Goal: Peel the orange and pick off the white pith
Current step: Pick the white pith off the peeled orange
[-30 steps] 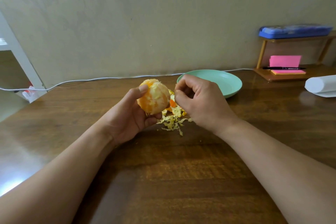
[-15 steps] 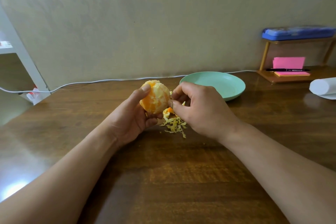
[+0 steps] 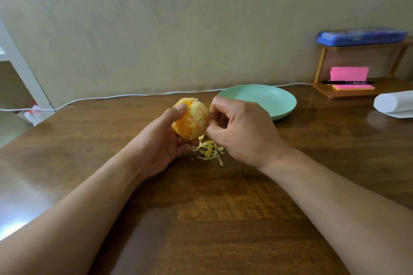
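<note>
1. The orange (image 3: 192, 120) is held above the worktop (image 3: 223, 207), just left of the green plate (image 3: 263, 100).
2. Left hand (image 3: 163, 140): grip clamped round the orange, thumb on top.
3. Right hand (image 3: 241, 131): grip pinched on the orange's plate-facing side.
4. Pith scraps (image 3: 210, 150) lie left of the plate, nearer the person.

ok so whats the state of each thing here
orange: peeled, pith patches left, held above the table
left hand: grips the orange
right hand: pinches at the orange's side
pith scraps: loose pile on the table
green plate: right way up, on the table
</note>
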`<move>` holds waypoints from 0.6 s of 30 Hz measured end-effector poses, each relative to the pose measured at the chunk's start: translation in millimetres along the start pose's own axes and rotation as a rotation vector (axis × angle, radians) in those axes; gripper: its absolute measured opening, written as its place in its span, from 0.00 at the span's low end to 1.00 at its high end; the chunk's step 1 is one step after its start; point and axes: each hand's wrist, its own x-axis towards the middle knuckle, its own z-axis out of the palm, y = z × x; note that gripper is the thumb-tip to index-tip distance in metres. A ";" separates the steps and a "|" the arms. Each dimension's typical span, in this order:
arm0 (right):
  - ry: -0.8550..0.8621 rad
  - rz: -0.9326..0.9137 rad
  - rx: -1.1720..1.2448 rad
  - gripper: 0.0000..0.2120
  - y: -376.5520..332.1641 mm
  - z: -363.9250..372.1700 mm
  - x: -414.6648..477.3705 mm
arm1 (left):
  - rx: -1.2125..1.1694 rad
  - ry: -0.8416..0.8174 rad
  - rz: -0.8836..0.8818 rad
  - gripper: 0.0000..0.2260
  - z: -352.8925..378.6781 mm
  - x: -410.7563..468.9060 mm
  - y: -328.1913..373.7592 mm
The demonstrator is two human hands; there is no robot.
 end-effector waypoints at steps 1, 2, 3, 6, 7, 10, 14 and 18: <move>0.001 -0.006 0.014 0.07 -0.1 -0.1 -0.1 | -0.002 -0.011 -0.002 0.28 -0.1 -0.6 0.4; 0.006 -0.010 0.026 0.07 -0.4 -0.3 -0.1 | -0.004 -0.018 -0.004 0.27 -0.3 -1.4 1.0; 0.010 -0.011 0.038 0.07 -0.8 -0.6 -0.2 | -0.008 -0.023 -0.006 0.27 -0.8 -2.2 1.2; 0.005 -0.019 0.090 0.07 -1.6 -1.4 -0.1 | -0.020 -0.036 -0.014 0.26 -2.6 -4.5 2.6; 0.000 -0.025 0.109 0.07 -1.8 -1.7 -0.4 | -0.025 -0.043 -0.016 0.25 -2.8 -5.1 3.2; -0.012 -0.035 0.155 0.06 -1.7 -1.9 -0.5 | -0.045 -0.052 -0.020 0.24 -3.0 -6.5 4.6; -0.005 -0.016 0.196 0.06 -1.2 -1.5 -0.6 | -0.076 -0.059 -0.025 0.22 -4.7 -6.7 4.9; 0.019 0.038 0.228 0.06 4.5 -3.6 1.8 | -0.132 -0.080 -0.030 0.38 -10.2 -5.6 6.3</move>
